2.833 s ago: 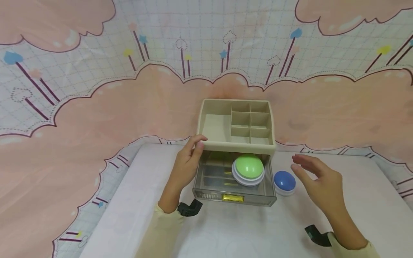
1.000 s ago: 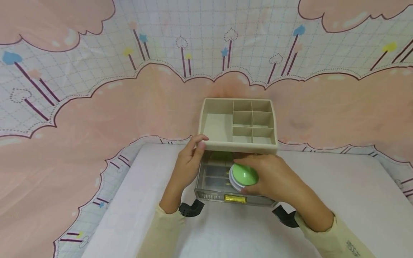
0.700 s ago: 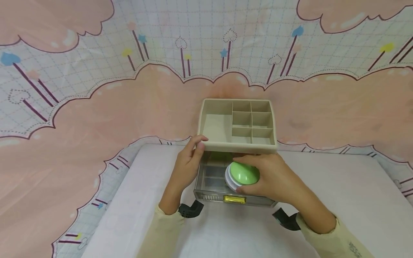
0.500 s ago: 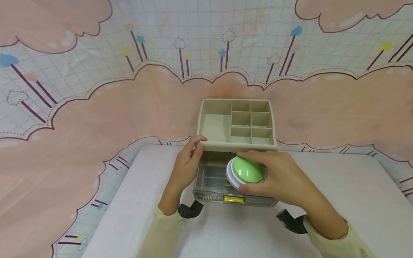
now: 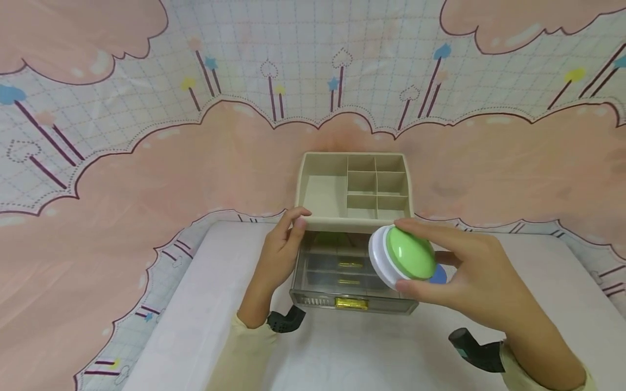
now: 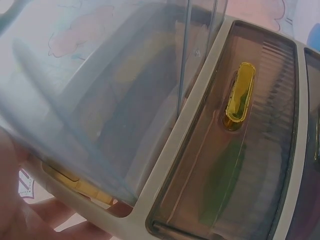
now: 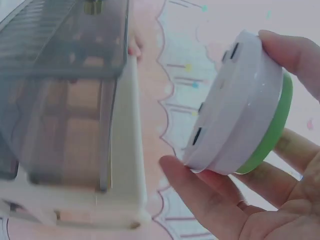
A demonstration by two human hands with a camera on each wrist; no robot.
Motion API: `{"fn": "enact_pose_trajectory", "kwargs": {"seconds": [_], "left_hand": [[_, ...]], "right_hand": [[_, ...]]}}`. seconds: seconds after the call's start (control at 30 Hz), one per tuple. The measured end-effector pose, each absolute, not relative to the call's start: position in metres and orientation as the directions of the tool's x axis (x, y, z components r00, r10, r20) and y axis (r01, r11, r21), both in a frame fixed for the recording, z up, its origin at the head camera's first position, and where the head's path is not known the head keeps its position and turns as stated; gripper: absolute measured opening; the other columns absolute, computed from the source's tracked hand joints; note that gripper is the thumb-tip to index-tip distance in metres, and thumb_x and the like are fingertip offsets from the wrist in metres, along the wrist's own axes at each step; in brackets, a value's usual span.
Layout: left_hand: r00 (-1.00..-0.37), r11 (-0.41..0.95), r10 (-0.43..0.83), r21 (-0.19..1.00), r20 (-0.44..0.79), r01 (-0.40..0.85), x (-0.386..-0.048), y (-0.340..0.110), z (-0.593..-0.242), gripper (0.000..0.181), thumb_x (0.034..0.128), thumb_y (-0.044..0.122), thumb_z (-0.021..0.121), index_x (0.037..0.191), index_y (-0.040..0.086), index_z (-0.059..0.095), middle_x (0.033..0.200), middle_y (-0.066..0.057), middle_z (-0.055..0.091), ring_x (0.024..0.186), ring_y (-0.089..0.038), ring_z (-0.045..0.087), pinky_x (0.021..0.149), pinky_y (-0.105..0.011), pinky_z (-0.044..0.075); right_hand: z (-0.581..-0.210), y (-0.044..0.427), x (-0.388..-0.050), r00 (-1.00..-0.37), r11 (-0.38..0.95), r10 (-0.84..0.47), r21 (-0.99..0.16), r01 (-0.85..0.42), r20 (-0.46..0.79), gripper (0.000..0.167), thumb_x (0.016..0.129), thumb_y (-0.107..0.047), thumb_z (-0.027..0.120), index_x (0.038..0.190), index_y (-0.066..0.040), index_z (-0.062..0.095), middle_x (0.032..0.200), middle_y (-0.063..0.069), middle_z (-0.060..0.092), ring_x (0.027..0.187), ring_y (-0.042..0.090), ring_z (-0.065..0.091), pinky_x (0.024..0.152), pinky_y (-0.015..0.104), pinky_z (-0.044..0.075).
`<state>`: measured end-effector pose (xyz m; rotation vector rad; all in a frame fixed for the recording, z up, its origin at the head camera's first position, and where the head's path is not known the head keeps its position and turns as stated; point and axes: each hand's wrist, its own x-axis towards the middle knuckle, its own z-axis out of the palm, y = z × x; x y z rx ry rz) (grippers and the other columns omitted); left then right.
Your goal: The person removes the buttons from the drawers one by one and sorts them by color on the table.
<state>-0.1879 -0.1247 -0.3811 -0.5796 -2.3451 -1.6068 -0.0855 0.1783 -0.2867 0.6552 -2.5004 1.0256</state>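
My right hand (image 5: 481, 277) holds a green push button (image 5: 413, 252) with a round white base, thumb and fingers pinching its rim. The button is tilted, in front of the right side of a beige desk organizer (image 5: 357, 224); its white underside faces the organizer in the right wrist view. My left hand (image 5: 277, 252) grips the organizer's front left corner, fingertips over the top edge. The organizer's clear grey drawer (image 5: 313, 279) is pulled out. Beside the drawer, a blue push button (image 5: 439, 274) is mostly hidden behind the green one and my right hand.
The organizer's top has several compartments (image 5: 361, 183). Lower drawers with gold handles (image 6: 240, 95) show beneath the pulled-out one. All stands on a white table (image 5: 352, 353) against a patterned cloth backdrop (image 5: 235, 152). Dark wrist mounts (image 5: 476, 353) jut from the sleeves.
The green button, earlier inside the drawer with my right hand apart from it, was gripped, lifted out and carried right. My left hand keeps its place on the organizer.
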Motion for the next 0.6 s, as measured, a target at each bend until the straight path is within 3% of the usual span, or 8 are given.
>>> {"fn": "enact_pose_trajectory", "kwargs": {"seconds": [0.13,0.33,0.5,0.6], "left_hand": [[-0.892,0.31,0.19,0.837,0.411,0.451,-0.189,-0.124,-0.382,0.022,0.1098,0.026,0.048,0.129,0.022,0.057,0.132,-0.008,0.061,0.116,-0.028,0.062,0.105,-0.055,0.049],[-0.891,0.31,0.191,0.836,0.413,0.454,-0.189,-0.123,-0.382,0.022,0.1099,0.026,0.048,0.129,0.022,0.057,0.132,-0.008,0.061,0.116,-0.028,0.061,0.105,-0.054,0.049],[-0.89,0.311,0.189,0.835,0.414,0.455,-0.188,-0.124,-0.38,0.022,0.1097,0.026,0.048,0.13,0.021,0.057,0.131,-0.009,0.062,0.115,-0.027,0.062,0.105,-0.054,0.049],[-0.89,0.308,0.184,0.835,0.418,0.456,-0.188,-0.125,-0.38,0.022,0.1098,0.026,0.048,0.129,0.02,0.057,0.13,-0.008,0.062,0.115,-0.025,0.06,0.106,-0.052,0.048]], "right_hand": [[-0.289,0.193,-0.08,-0.821,0.636,-0.23,-0.558,-0.533,0.523,0.086,0.06,-0.016,0.101,0.137,-0.03,0.065,0.136,-0.008,0.066,0.12,-0.009,0.058,0.081,0.01,0.053],[-0.301,0.219,-0.075,-0.823,0.662,-0.145,-0.564,-0.493,0.549,0.09,0.059,-0.005,0.099,0.139,-0.025,0.064,0.139,-0.017,0.063,0.118,-0.013,0.057,0.083,0.004,0.047],[-0.322,0.239,-0.077,-0.86,0.691,-0.079,-0.594,-0.412,0.504,0.086,0.062,-0.008,0.099,0.139,-0.025,0.064,0.139,-0.026,0.058,0.121,-0.02,0.049,0.083,0.0,0.043],[-0.335,0.249,-0.078,-0.885,0.729,-0.054,-0.588,-0.351,0.462,0.082,0.066,-0.016,0.098,0.139,-0.027,0.063,0.14,-0.011,0.063,0.117,-0.024,0.044,0.081,-0.003,0.041]]}}
